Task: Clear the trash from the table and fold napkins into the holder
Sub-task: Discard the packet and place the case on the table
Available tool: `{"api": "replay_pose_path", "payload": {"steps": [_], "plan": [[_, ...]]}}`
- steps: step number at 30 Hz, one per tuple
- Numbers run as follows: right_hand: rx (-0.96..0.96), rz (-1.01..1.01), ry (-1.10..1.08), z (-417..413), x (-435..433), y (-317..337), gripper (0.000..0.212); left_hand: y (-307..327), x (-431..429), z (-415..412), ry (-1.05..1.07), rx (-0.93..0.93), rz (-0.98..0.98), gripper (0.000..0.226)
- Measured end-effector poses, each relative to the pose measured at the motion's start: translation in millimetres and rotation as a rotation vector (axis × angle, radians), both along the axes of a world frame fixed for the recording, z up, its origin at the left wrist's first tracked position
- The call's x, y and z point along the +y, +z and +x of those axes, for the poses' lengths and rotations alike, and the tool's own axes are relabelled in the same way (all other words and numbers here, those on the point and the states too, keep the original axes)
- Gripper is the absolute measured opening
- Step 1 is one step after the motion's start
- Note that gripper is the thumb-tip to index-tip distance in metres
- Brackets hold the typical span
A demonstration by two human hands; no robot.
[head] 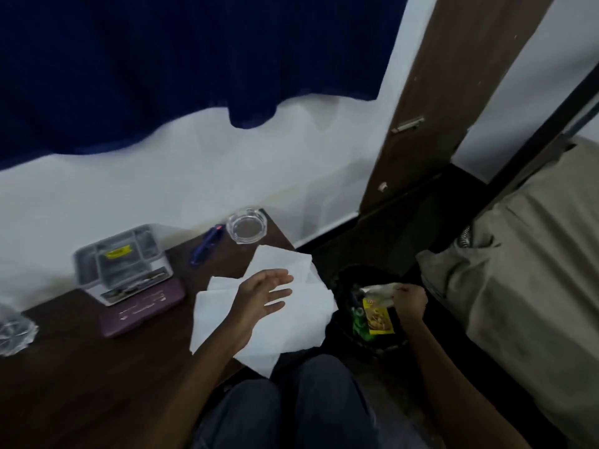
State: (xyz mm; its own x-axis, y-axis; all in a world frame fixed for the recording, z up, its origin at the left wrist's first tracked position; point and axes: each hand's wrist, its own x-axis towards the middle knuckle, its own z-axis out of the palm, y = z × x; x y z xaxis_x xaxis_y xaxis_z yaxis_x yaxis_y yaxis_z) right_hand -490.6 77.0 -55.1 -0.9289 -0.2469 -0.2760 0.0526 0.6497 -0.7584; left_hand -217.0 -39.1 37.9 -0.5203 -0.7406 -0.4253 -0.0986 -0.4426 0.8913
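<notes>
1. White paper napkins (291, 319) lie unfolded and overlapping at the right end of the dark wooden table (81, 367), their near corner hanging past the table edge.
2. Left hand (264, 294) is over the napkins, palm showing, fingers spread apart and gripping nothing; whether it touches the paper cannot be told.
3. Right hand (409, 301) is lowered into the black bin (350, 280) on the floor just right of the table, fingers curled together. It appears closed on a pale wrapper (377, 289), though the grip itself is not clearly shown.
4. Yellow packet (377, 317) and a green item (358, 322) already sit in the bin.
5. Grey holder (124, 262) stands far left on the table, well apart from the napkins, resting against a maroon case (142, 307). No napkins are visible in it.
6. Blue pen (205, 246) and a glass ashtray (246, 225) lie at the far edge, near the napkins.
7. Judgement: trash clearance appears near its end; folding is not yet begun.
8. Risks:
   - overhanging napkins may slide off into the bin or onto the floor if brushed by either arm;
   - a careless sweep of the paper could knock the ashtray or pen.
</notes>
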Motion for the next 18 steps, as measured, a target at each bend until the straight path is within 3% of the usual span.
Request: {"api": "replay_pose_path", "payload": {"steps": [3, 8, 11, 16, 18], "plan": [[0.014, 0.169, 0.109, -12.6, 0.1, -27.2, 0.028, -7.5, -2.9, -17.1, -0.004, -0.046, -0.05, 0.022], [0.213, 0.585, 0.523, -1.9, -10.7, -63.8, 0.029, -15.4, -9.6, -29.0, 0.003, -0.084, -0.095, 0.024], [0.158, 0.75, 0.707, 5.6, -15.6, -98.0, 0.038, -16.1, -10.4, -24.3, -0.002, -0.085, -0.113, 0.026], [-0.144, 0.837, 0.892, 4.0, -22.0, -144.9, 0.048, -18.3, -12.2, -15.2, 0.014, -0.131, -0.149, 0.028], [-0.137, 0.747, 0.807, 1.3, -23.8, -145.5, 0.044, -20.2, -11.9, -13.7, 0.014, -0.154, -0.161, 0.028]]}}
